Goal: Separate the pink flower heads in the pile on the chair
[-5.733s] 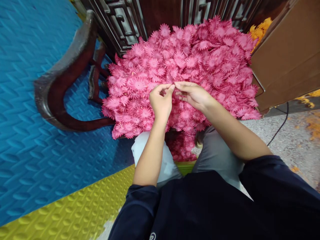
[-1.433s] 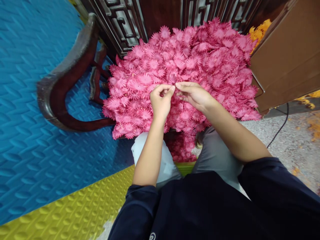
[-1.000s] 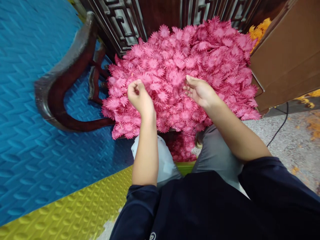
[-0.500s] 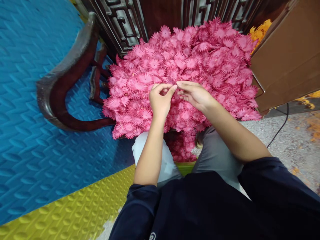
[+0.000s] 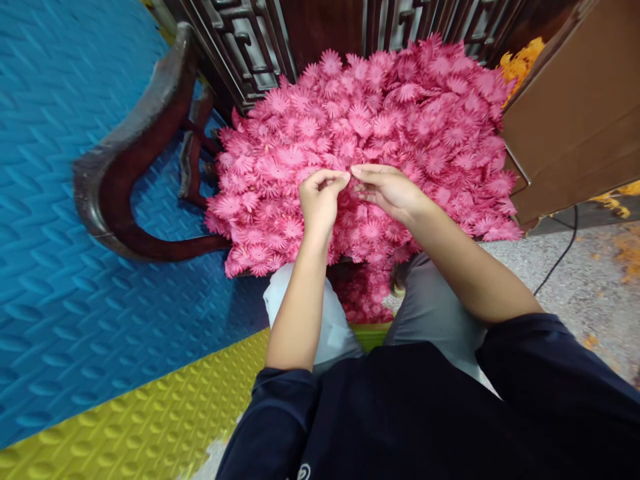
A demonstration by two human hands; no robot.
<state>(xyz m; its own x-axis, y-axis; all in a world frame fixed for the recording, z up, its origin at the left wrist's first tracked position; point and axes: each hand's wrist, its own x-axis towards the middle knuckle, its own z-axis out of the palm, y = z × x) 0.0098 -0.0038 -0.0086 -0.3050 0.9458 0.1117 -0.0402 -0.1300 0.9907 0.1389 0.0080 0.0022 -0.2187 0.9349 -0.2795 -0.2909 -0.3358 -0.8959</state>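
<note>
A wide heap of pink artificial flower heads (image 5: 360, 123) with thin pointed petals lies in front of me. Over its middle, my left hand (image 5: 319, 200) is closed, thumb and index fingertip pressed together. My right hand (image 5: 395, 193) comes in from the other side, its thumb and index finger also pinched and its other fingers loosely curled below. The two sets of fingertips almost meet. Whatever sits between them is too small and too close in colour to the flowers to make out.
A dark curved wooden chair arm (image 5: 130, 133) stands left, over blue matting (image 5: 50, 280). A cardboard box (image 5: 575, 107) is at right, with orange flowers (image 5: 523, 63) behind it. Between my legs, more pink flowers (image 5: 367, 293) lie low down. A black cable (image 5: 563, 257) runs across the floor.
My left thumb and index finger have flattened together, narrowing the gap between them. A darker pink petal shape seen just beyond the fingertips no longer stands out. My right hand has barely shifted.
</note>
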